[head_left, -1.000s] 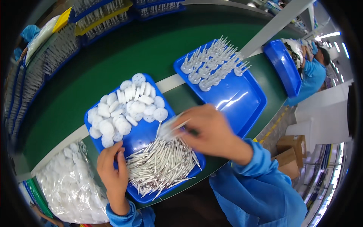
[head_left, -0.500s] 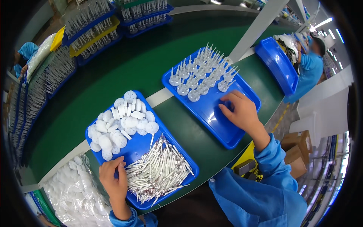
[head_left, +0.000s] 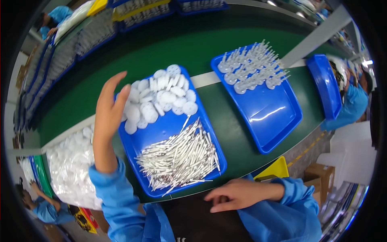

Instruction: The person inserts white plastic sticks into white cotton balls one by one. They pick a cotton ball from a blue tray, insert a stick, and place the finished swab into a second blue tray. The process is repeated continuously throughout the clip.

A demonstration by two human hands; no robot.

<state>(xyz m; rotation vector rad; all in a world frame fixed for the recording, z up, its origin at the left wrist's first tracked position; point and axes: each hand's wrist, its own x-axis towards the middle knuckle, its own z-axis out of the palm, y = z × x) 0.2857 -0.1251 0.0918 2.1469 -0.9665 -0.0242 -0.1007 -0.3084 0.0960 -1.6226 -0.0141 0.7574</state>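
My left hand (head_left: 107,109) is raised at the left side of a blue tray (head_left: 161,128), beside its pile of white perforated plastic discs (head_left: 164,101). Its thumb and fingers are spread, with nothing between them. A heap of thin white sticks with dark ends (head_left: 181,157) fills the near half of that tray. My right hand (head_left: 238,193) hovers by the bench's front edge, close to the tray's near right corner. Its fingers are loosely bent and apart, holding nothing visible. Rows of discs with upright stems (head_left: 252,66) stand in the far part of a second blue tray (head_left: 270,121).
A clear bag of white pieces (head_left: 72,169) lies left of the tray. Stacked trays of stemmed parts (head_left: 96,34) line the far left. Another blue tray (head_left: 324,86) and a person in blue (head_left: 354,103) are at right. A slanted grey post (head_left: 318,34) rises behind.
My left hand has lifted up and away from the stick heap, alongside the discs. My right hand has drawn back from the second tray toward my body. The view has shifted.
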